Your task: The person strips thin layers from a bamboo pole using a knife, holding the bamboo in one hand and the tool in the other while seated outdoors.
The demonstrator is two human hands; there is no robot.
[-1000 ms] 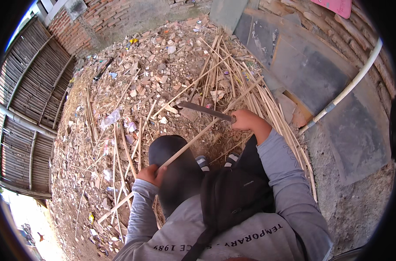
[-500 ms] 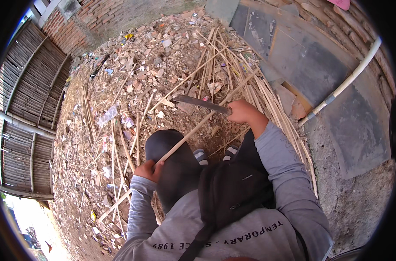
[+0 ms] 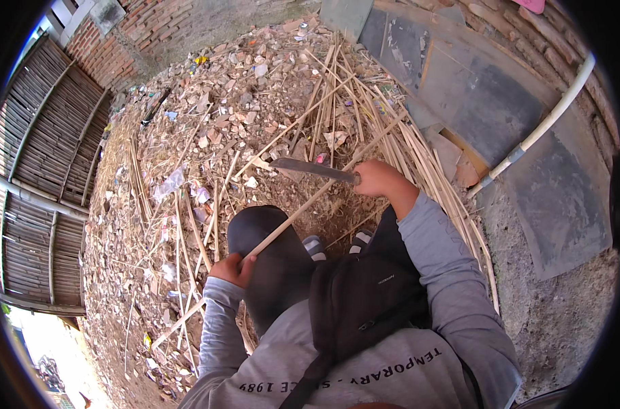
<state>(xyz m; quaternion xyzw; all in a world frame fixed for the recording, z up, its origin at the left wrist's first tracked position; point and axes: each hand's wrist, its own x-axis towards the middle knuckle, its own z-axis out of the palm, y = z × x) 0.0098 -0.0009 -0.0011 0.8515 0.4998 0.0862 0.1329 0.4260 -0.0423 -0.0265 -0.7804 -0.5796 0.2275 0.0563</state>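
Observation:
My left hand (image 3: 232,268) grips the near end of a long pale bamboo strip (image 3: 303,207), which slants up and to the right over my dark-trousered knee. My right hand (image 3: 379,179) holds the handle of a big knife; its grey blade (image 3: 303,167) points left, raised just above the strip. A heap of split bamboo strips (image 3: 344,109) lies on the ground beyond the knife.
The ground (image 3: 208,123) is littered with rubble, dry chips and scraps of plastic. A woven bamboo fence (image 3: 44,157) stands on the left. Grey slabs (image 3: 473,95) and a white pipe (image 3: 548,119) lean on the right, with a brick wall (image 3: 112,51) behind.
My right hand has lifted the knife up and away from the strip, the blade now nearly level. My left hand still holds the strip in about the same place.

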